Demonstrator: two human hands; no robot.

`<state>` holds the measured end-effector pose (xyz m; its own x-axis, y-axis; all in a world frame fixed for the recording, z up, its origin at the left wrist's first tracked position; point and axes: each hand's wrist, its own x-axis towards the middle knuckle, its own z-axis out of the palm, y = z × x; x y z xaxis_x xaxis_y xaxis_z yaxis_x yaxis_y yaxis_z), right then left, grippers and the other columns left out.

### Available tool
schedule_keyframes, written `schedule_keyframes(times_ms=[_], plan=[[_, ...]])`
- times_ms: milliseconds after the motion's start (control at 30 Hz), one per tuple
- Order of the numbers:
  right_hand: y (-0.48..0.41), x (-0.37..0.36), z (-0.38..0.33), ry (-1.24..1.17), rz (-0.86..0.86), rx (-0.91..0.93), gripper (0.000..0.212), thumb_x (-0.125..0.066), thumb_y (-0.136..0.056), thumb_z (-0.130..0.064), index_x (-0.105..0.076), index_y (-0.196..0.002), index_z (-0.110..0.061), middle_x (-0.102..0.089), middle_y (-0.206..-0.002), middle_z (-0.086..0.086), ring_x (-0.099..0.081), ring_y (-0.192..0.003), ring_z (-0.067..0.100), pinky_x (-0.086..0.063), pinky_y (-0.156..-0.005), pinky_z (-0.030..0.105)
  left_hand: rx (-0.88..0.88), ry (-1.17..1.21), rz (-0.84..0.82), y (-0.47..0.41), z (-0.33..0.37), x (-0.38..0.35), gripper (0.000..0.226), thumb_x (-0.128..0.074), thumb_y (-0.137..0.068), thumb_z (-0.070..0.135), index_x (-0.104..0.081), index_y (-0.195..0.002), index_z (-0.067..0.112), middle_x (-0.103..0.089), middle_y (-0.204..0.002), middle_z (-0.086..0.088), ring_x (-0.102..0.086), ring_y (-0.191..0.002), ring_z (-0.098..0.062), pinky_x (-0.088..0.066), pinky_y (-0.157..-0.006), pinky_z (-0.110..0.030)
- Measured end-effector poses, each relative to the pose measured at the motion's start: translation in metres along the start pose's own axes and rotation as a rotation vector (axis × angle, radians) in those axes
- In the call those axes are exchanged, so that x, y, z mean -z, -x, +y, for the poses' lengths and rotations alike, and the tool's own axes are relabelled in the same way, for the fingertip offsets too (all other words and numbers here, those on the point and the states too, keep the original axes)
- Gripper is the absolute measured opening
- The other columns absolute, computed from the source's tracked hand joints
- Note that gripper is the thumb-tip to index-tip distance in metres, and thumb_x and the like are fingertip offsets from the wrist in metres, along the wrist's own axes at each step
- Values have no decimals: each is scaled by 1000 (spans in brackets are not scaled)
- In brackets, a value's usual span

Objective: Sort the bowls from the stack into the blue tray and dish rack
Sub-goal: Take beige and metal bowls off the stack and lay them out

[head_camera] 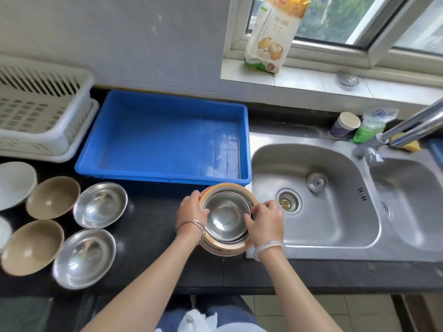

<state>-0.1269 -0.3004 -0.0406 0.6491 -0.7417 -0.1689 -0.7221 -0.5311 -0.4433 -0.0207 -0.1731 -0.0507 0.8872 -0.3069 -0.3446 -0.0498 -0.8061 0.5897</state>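
Observation:
A stack of steel bowls nested in a wider orange-rimmed bowl sits on the black counter, just in front of the blue tray. My left hand grips the stack's left rim. My right hand grips its right rim. The blue tray has nothing in it. The white dish rack stands at the far left with nothing in it.
Two steel bowls, two tan bowls and a white bowl lie spread on the counter's left. A double steel sink with a tap lies to the right. A paper cup stands behind it.

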Motion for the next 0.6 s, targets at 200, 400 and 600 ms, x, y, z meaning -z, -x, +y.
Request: schedule_keyframes(times_ms=[200, 400, 600], plan=[[-10, 7, 0, -192, -148, -158, 14, -62, -82, -21, -59, -70, -16, -49, -104, 5, -50, -81, 15, -31, -74, 19, -17, 55, -32, 0, -7, 4, 16, -65, -82, 22, -51, -86, 15, -60, -91, -4, -54, -76, -18, -40, -63, -27], [-8, 22, 4, -246, -140, -157, 21, -60, -82, -22, -53, -63, -21, -61, -76, 1, -58, -72, 21, -37, -61, 29, -34, 97, -19, 3, -9, 7, 13, -57, -88, 25, -57, -95, 14, -62, -90, -2, -54, -75, -13, -35, -54, -18], [-9, 38, 10, -422, -58, -222, 22, -62, -79, -13, -54, -59, -17, -57, -52, -4, -63, -59, 19, -57, -76, 49, -25, 25, -40, 7, -8, 3, 20, -62, -84, 22, -53, -100, 14, -60, -102, -6, -57, -84, -21, -46, -69, -30]])
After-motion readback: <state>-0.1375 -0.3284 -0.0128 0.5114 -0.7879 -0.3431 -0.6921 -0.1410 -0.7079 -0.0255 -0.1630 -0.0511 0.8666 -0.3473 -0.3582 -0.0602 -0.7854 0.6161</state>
